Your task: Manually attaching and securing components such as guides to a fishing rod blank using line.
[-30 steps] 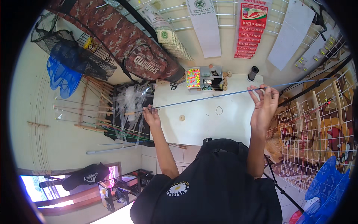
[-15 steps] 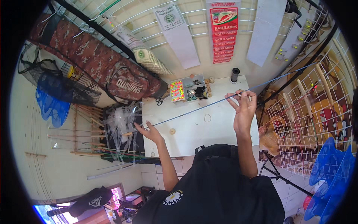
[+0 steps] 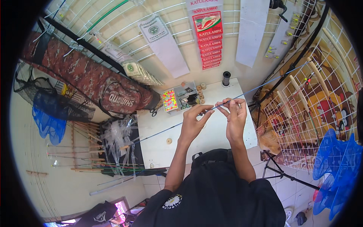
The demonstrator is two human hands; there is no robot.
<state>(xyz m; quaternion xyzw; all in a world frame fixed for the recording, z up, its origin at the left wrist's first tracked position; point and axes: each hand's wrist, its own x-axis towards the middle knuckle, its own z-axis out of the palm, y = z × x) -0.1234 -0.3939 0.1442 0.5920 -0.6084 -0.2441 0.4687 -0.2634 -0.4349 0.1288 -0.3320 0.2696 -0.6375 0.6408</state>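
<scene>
A thin blue fishing rod (image 3: 162, 131) runs slantwise above the white table, its pale handle end (image 3: 124, 147) low at the left and its slim tip rising to the right. My left hand (image 3: 193, 123) pinches the shaft between thumb and fingertips near the middle. Just to its right, my right hand (image 3: 235, 117) also pinches the shaft, its fingers curled upward. The two sets of fingertips almost meet. Whatever fine detail lies between them is too small to tell.
On the white table (image 3: 155, 151) stand a clear box of bright floats (image 3: 169, 100), wooden spools (image 3: 201, 96), a black cylinder (image 3: 226, 78) and scissors (image 3: 153, 112). A camouflage rod bag (image 3: 87, 79) hangs left. White wire grids rise at the back and right, with blue nets (image 3: 332, 174).
My left hand has moved right along the rod, from near its handle to beside my right hand. The view has shifted slightly. My right hand still pinches the rod.
</scene>
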